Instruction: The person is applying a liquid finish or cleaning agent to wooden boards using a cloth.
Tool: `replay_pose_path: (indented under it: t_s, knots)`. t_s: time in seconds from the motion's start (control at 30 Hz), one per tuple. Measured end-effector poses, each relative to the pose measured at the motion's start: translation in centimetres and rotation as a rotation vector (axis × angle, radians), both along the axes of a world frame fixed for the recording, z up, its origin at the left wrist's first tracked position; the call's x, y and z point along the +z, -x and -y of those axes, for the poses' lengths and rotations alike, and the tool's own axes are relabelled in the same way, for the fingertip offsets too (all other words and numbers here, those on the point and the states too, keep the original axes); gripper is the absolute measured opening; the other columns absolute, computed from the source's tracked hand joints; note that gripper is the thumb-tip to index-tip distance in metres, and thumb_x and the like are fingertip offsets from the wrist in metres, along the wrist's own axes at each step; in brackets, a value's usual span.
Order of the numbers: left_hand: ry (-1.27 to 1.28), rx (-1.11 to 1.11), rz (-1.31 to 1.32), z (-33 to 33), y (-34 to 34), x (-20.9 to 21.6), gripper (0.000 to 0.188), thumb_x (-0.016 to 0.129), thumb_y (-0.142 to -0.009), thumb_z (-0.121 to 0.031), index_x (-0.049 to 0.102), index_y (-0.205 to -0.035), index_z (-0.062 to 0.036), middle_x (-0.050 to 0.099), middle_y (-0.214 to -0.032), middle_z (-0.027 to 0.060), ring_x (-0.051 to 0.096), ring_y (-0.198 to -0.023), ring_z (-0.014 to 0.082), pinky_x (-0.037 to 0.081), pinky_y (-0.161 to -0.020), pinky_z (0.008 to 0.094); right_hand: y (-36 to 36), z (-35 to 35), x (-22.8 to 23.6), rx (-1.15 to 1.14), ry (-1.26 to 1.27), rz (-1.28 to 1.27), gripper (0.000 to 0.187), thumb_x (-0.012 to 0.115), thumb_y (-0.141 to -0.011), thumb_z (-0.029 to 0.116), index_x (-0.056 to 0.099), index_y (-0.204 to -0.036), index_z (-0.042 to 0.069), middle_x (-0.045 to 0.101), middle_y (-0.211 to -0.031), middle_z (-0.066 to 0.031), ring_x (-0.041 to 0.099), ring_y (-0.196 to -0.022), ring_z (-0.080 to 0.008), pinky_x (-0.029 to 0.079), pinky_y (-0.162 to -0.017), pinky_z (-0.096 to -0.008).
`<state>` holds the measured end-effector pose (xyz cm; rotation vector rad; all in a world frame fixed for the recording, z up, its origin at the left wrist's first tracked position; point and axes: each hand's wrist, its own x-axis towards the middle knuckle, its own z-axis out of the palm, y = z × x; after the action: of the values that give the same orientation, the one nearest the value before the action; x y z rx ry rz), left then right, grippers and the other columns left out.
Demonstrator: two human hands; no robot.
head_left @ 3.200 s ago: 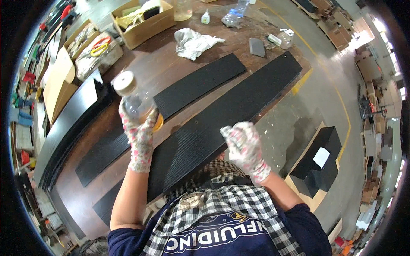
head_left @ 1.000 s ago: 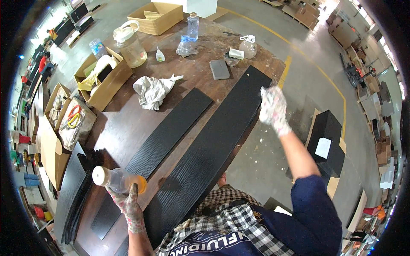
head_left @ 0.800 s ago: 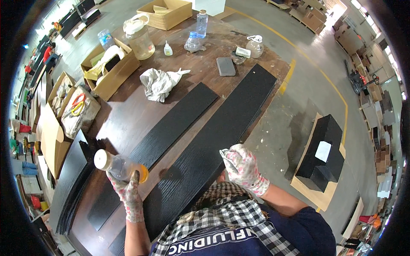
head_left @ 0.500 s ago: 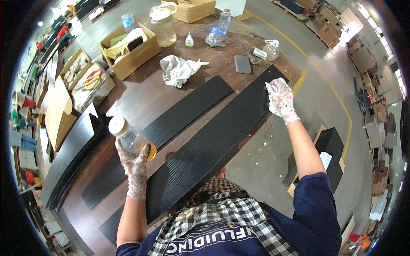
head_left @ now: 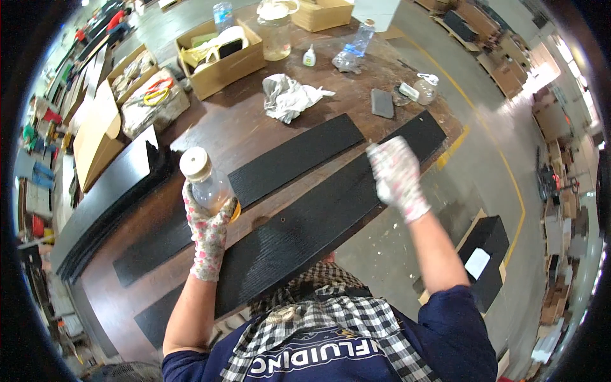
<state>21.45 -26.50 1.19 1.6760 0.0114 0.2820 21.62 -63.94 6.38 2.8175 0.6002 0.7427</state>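
My left hand, in a flowered glove, is closed around a clear bottle with a whitish cap and a little amber liquid at its bottom. The bottle tilts above the boards. My right hand, in a matching glove, lies over the far half of a long black grained board. Its fingers are bent on a white cloth, now almost wholly hidden under the glove. A second black board lies alongside, farther in. A crumpled white rag rests beyond it on the brown table.
A stack of black boards stands at the left. Behind are a cardboard box of cloths, a large jug, a small dropper bottle, a grey block and clear bottles. A black piece sits on the floor at the right.
My right hand has moved from the far end of the near board back toward me along it. My left hand still holds the bottle; the whole view has shifted slightly.
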Motion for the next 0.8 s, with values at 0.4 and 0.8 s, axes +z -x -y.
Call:
replay_pose_path:
  t_s: [0.4,0.8]
  knots:
    - [-0.269,0.253,0.052,-0.2,-0.2,0.9,0.086,0.083,-0.069,-0.018,0.033,-0.138,-0.0061,0.047,-0.130,0.0139,0.048,-0.121,0.0270,0.041,-0.102,0.0394,1.0,-13.1,-3.7,0.577,-0.743,-0.212,0.012,0.059,-0.075,0.004,0.050,-0.069,0.010,0.047,-0.066,-0.0066,0.049,-0.062,-0.0210,0.043,-0.054,-0.0364]
    - [-0.449,0.416,0.118,-1.5,-0.5,-0.5,0.086,0.081,-0.071,-0.016,0.030,-0.140,-0.0069,0.045,-0.132,0.0129,0.047,-0.121,0.0269,0.043,-0.102,0.0408,-6.1,10.5,-6.1,0.238,-0.089,0.227,0.015,0.059,-0.084,0.021,0.063,-0.096,0.012,0.059,-0.088,-0.0080,0.054,-0.085,-0.0259,0.042,-0.074,-0.0411]
